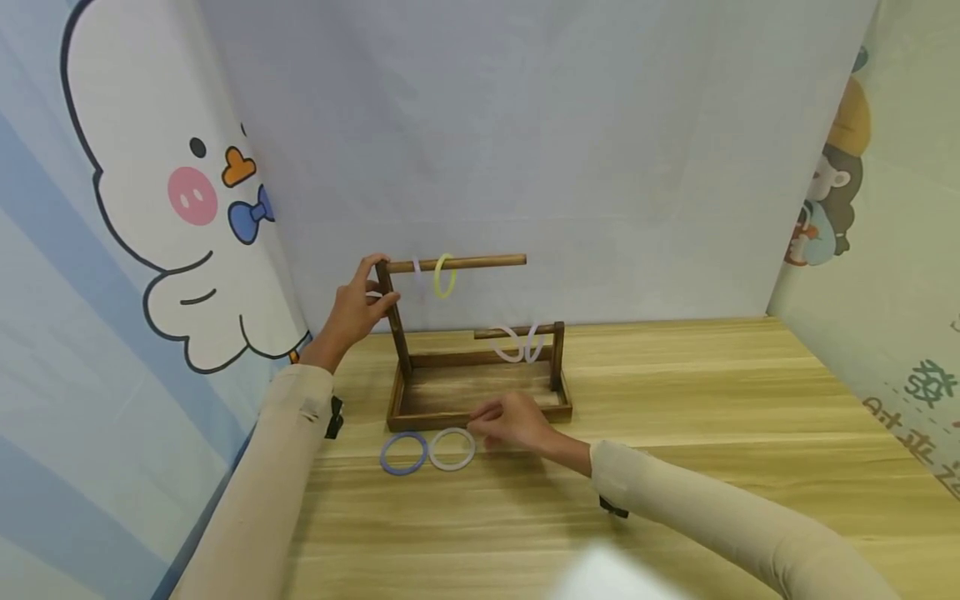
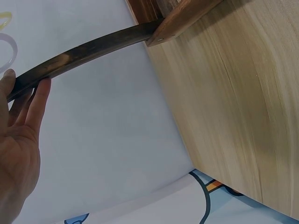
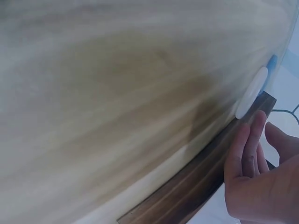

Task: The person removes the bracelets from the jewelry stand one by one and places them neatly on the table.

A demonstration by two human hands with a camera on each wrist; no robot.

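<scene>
My left hand [image 1: 358, 307] grips the top of the tall left post of a dark wooden rack [image 1: 397, 325]; in the left wrist view that hand [image 2: 22, 144] has thumb and fingers on either side of the post [image 2: 88, 50]. A purple ring [image 1: 418, 278] and a yellow ring [image 1: 439, 287] hang on the upper bar. Two pale rings [image 1: 534, 343] hang on the lower bar. My right hand [image 1: 516, 421] is at the tray's front edge, beside a white ring [image 1: 472, 454] lying flat; its fingers [image 3: 247, 144] are extended, with no ring between them in the right wrist view.
A blue ring [image 1: 384, 460] lies on the wooden table [image 1: 705, 392] just left of the white one. Behind the rack hangs a pale cloth [image 1: 570, 150], with printed cartoon panels at both sides. A blurred white object [image 1: 611, 575] shows at the bottom edge.
</scene>
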